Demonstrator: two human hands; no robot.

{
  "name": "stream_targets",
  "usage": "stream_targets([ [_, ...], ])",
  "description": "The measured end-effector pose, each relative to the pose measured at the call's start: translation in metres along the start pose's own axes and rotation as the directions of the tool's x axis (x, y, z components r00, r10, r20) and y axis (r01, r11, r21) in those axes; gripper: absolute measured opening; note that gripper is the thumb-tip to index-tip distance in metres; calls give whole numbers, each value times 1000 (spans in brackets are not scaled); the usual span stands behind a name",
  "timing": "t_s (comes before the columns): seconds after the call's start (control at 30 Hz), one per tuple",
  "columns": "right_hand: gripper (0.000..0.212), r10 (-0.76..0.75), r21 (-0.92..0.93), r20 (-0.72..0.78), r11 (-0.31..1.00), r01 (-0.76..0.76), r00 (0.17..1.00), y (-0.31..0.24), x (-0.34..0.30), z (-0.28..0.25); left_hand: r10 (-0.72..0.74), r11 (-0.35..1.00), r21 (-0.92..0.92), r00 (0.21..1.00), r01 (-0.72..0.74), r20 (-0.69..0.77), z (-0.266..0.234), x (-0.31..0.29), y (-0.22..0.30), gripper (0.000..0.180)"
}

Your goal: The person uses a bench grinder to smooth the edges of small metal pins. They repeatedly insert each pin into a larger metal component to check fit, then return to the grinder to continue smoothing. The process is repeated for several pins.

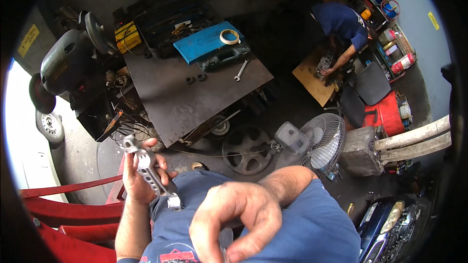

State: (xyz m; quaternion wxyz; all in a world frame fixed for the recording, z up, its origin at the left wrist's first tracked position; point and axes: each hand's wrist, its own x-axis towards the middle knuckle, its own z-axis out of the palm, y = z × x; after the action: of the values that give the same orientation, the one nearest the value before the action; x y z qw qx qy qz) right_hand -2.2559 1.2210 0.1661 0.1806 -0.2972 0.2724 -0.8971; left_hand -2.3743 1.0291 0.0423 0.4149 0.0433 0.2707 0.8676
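Observation:
My left hand is wrapped round a silver metal arm, which has a row of holes and a rounded eye at its upper end. The arm slants down toward my blue shirt. Close to the camera, my right hand is curled into a ring, thumb toward the fingertips. Something greyish shows in part behind its fingers, too hidden to name.
Ahead stands a dark metal table with a wrench, a blue case and a tape roll. A bench grinder is at left, a fan at right. A co-worker bends over a wooden board.

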Motion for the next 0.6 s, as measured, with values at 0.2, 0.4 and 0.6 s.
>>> stream_targets([
  [0.2, 16, -23, 233, -361, 966, 114, 932, 21, -7, -46, 123, 953, 301, 949, -32, -290, 28, -7, 23, 58],
  [0.4, 14, -33, 250, -417, 956, 150, 908, 33, -11, -65, 248, 927, 353, 914, -127, -322, 56, -20, 44, 56],
  [0.6, 12, -48, 191, -422, 971, 141, 905, 36, -1, -63, 337, 886, 429, 880, -176, -336, 70, -31, 45, 56],
])
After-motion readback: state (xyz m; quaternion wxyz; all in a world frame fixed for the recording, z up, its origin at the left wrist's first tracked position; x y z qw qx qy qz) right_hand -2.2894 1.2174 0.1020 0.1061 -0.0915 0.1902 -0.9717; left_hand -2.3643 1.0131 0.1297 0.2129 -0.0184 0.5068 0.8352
